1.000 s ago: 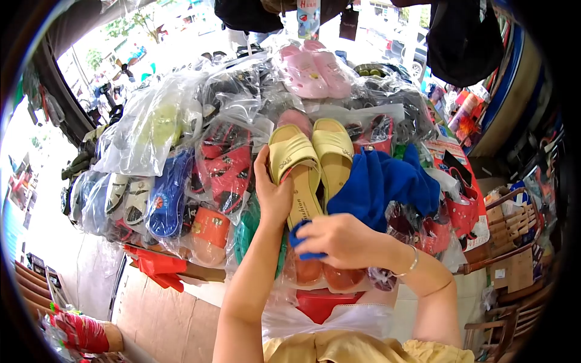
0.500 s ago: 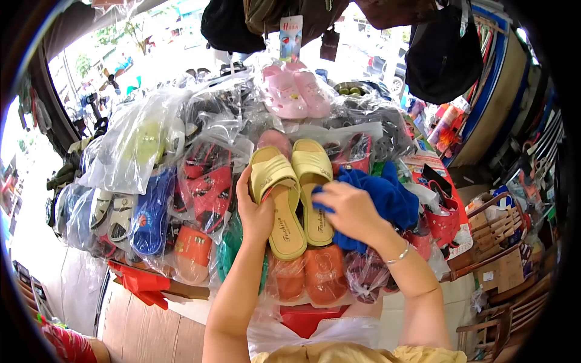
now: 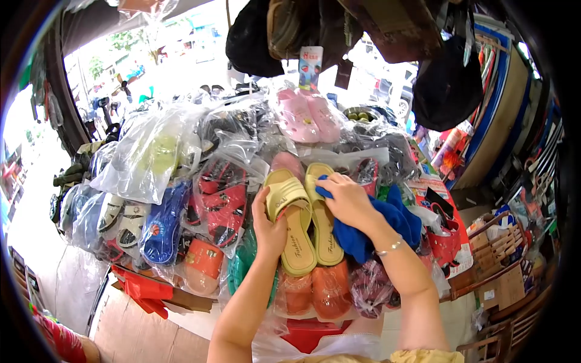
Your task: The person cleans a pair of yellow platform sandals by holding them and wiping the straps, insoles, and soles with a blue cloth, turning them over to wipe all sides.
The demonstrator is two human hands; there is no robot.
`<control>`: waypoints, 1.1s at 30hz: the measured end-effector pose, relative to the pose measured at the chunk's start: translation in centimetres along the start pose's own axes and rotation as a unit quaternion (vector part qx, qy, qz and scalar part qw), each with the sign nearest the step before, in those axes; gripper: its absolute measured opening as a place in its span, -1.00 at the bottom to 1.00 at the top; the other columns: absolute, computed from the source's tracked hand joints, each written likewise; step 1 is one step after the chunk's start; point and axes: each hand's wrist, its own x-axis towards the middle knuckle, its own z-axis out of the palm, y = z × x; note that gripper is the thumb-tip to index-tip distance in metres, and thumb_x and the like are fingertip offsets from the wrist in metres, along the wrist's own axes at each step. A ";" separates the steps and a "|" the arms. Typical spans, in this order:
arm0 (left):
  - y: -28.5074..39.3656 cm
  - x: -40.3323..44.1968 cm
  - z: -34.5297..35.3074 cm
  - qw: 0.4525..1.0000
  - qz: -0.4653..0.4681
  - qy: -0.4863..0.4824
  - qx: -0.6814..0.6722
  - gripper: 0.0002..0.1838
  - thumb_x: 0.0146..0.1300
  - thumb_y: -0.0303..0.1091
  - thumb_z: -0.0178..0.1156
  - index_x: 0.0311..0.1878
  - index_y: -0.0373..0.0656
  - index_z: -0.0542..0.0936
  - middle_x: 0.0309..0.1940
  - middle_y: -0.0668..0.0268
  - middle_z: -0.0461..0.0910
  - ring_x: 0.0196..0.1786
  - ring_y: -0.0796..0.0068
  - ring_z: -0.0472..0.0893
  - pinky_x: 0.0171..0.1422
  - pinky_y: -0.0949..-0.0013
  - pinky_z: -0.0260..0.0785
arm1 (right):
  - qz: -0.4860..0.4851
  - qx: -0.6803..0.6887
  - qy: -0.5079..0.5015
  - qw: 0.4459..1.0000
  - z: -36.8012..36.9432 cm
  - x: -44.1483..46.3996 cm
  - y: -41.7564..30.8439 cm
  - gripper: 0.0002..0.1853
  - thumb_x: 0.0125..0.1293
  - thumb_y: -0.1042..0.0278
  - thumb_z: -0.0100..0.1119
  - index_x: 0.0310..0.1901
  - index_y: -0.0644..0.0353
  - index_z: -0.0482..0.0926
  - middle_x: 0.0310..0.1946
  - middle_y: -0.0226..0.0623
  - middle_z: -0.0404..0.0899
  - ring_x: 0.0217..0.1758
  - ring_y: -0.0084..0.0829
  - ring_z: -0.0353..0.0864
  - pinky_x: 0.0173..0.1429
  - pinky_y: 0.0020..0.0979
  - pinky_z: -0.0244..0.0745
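A pair of pale yellow slide sandals lies toes-up on the pile of footwear. My left hand (image 3: 270,231) is closed on the outer edge of the left yellow sandal (image 3: 298,239), its thumb beside the strap. The right yellow sandal (image 3: 328,243) lies against it, with "Fashion" printed on both insoles. In my right hand (image 3: 350,204) is a bunched blue cloth (image 3: 393,227). Its tip presses on the strap of the right sandal, which my fingers partly cover. The rest of the cloth drapes to the right under my wrist. Orange slippers (image 3: 330,290) in plastic lie just below the heels.
Bagged footwear surrounds the pair, including pink clogs (image 3: 307,118) behind, red sandals (image 3: 221,199) and a blue slipper (image 3: 164,227) at left. Dark bags (image 3: 448,85) hang overhead. A wooden chair (image 3: 496,248) stands at right, and a red bag (image 3: 142,290) hangs from the front-left edge.
My right hand has moved the blue cloth up from the right sandal's insole area to its strap. My left hand keeps its hold. The whole view has shifted slightly.
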 end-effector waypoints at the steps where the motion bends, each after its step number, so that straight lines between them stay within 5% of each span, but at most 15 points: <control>1: 0.1 0.0 0.0 1.000 -0.001 0.001 0.003 -0.26 0.03 -0.80 0.02 0.39 -0.27 0.32 0.32 0.03 0.35 0.41 0.12 0.38 0.51 0.22 0.19 | 0.010 0.094 -0.053 0.994 -1.8 0.6 0.0 -0.67 0.20 0.45 0.24 0.03 0.21 0.66 -0.09 -0.08 0.64 0.03 -0.04 0.62 0.17 -0.18 0.53; 3: 0.0 0.0 0.1 1.000 -0.002 0.000 0.006 -0.26 0.03 -0.80 0.02 0.39 -0.26 0.32 0.32 0.03 0.35 0.41 0.12 0.37 0.51 0.22 0.19 | 0.018 0.217 -0.069 0.974 -4.3 2.0 -1.2 -0.65 0.18 0.49 0.22 0.04 0.20 0.68 -0.10 -0.11 0.67 0.04 -0.12 0.64 0.18 -0.25 0.51; 7: 0.8 -0.2 0.2 1.000 -0.006 0.001 0.004 -0.22 0.06 -0.80 0.02 0.45 -0.28 0.24 0.33 0.05 0.36 0.38 0.19 0.40 0.47 0.27 0.25 | -0.036 0.137 0.063 0.988 -1.3 4.8 -3.5 -0.67 0.21 0.43 0.18 0.02 0.09 0.69 -0.06 -0.16 0.65 0.06 -0.11 0.63 0.20 -0.16 0.51; 10: 0.9 -0.3 0.0 0.999 -0.043 0.000 -0.034 -0.13 0.07 -0.81 0.02 0.53 -0.27 0.10 0.41 0.04 0.27 0.42 0.16 0.36 0.48 0.23 0.25 | -0.084 0.012 -0.140 0.987 2.2 3.7 -4.9 -0.66 0.19 0.35 0.18 0.01 0.04 0.71 -0.07 -0.17 0.62 0.04 -0.14 0.62 0.20 -0.16 0.51; 14: 1.6 -0.2 0.1 1.000 -0.028 0.000 -0.014 -0.09 0.05 -0.81 0.01 0.55 -0.26 0.04 0.41 0.00 0.27 0.48 0.15 0.29 0.55 0.22 0.14 | -0.066 0.282 -0.264 0.920 -2.2 6.4 -5.1 -0.67 0.11 0.45 0.11 -0.09 0.19 0.74 -0.12 -0.16 0.66 -0.01 -0.08 0.64 0.12 -0.19 0.52; 16: 1.5 -0.2 0.1 1.000 -0.024 -0.008 -0.018 -0.09 0.05 -0.80 0.05 0.55 -0.26 0.04 0.42 -0.01 0.26 0.47 0.15 0.30 0.53 0.23 0.16 | -0.058 0.170 -0.086 0.980 -0.5 6.7 -5.5 -0.68 0.12 0.43 0.18 -0.08 0.19 0.72 -0.12 -0.08 0.67 0.00 -0.06 0.65 0.13 -0.15 0.52; 20: 1.8 -0.4 -0.1 0.999 -0.036 0.006 -0.012 -0.09 0.12 -0.78 0.14 0.56 -0.25 0.04 0.42 0.00 0.28 0.46 0.12 0.34 0.52 0.22 0.19 | -0.092 -0.013 -0.141 0.986 2.9 4.3 -6.4 -0.73 0.09 0.41 0.19 -0.15 0.15 0.73 -0.22 -0.12 0.64 -0.04 -0.09 0.65 0.11 -0.14 0.54; 23: 1.3 -0.2 -0.1 0.998 -0.029 0.003 -0.048 -0.09 0.10 -0.82 0.07 0.56 -0.25 0.02 0.44 -0.01 0.24 0.49 0.12 0.29 0.54 0.22 0.16 | -0.054 0.218 -0.257 0.940 -1.8 5.6 -5.7 -0.69 0.05 0.47 0.12 -0.16 0.18 0.75 -0.15 -0.16 0.67 0.01 -0.14 0.66 0.10 -0.17 0.53; 26: 1.4 -0.1 0.1 1.000 -0.019 -0.010 -0.019 -0.08 0.04 -0.82 -0.03 0.56 -0.26 0.01 0.44 -0.05 0.21 0.50 0.12 0.25 0.56 0.20 0.10 | -0.025 0.073 -0.060 0.995 -1.1 4.9 -4.4 -0.71 0.15 0.41 0.18 -0.08 0.09 0.73 -0.08 -0.18 0.65 0.07 -0.14 0.62 0.14 -0.17 0.53; 30: 1.6 -0.3 0.2 0.999 -0.031 -0.005 -0.045 -0.08 0.04 -0.82 -0.03 0.55 -0.27 0.01 0.43 -0.04 0.22 0.49 0.11 0.27 0.57 0.20 0.10 | -0.102 -0.013 -0.087 0.991 -0.5 2.2 -5.3 -0.70 0.14 0.45 0.17 -0.08 0.12 0.73 -0.08 -0.16 0.65 0.08 -0.13 0.62 0.18 -0.20 0.51; 32: 1.3 -0.3 0.0 0.998 -0.032 -0.002 -0.051 -0.09 0.04 -0.82 -0.03 0.55 -0.27 0.01 0.42 -0.04 0.23 0.49 0.12 0.27 0.56 0.21 0.10 | -0.072 0.210 -0.243 0.944 -3.9 3.0 -4.8 -0.69 0.12 0.46 0.16 -0.09 0.14 0.74 -0.09 -0.15 0.66 0.06 -0.12 0.62 0.20 -0.22 0.51; 33: 0.6 -0.2 -0.1 0.999 -0.026 -0.003 -0.045 -0.09 0.04 -0.81 -0.03 0.55 -0.28 0.02 0.42 -0.04 0.24 0.49 0.12 0.27 0.56 0.21 0.10 | -0.043 0.226 -0.190 0.954 -4.0 3.0 -3.8 -0.69 0.11 0.46 0.14 -0.11 0.15 0.74 -0.10 -0.12 0.66 0.06 -0.10 0.62 0.23 -0.23 0.50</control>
